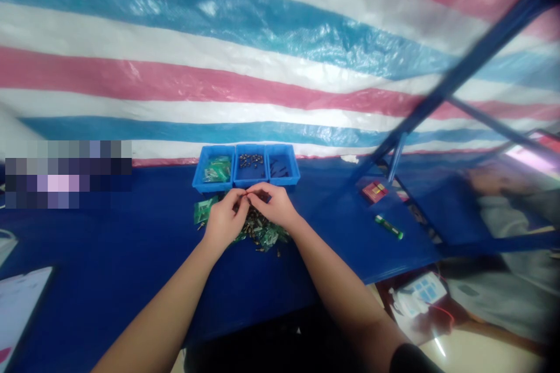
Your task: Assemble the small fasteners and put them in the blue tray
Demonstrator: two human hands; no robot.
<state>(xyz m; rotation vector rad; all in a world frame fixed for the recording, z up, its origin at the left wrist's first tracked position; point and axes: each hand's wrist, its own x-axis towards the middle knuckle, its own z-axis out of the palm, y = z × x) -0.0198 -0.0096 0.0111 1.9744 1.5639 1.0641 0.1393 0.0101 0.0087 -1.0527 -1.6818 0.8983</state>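
My left hand (pixel 225 218) and my right hand (pixel 273 204) meet fingertip to fingertip over a heap of small green circuit boards and dark parts (pixel 262 233) on the blue table (pixel 131 256). Both hands are pinched closed on something too small to make out. Just behind them stand three joined blue bins: the left bin (pixel 214 170) holds green boards, the middle bin (pixel 251 164) holds small brown parts, the right bin (pixel 282 167) holds dark parts.
A small red box (pixel 374 191) and a green lighter-like object (pixel 388 227) lie to the right. A blue metal frame (pixel 437 99) slants across the right. A striped tarp hangs behind. White sheets (pixel 20 303) lie at the left edge.
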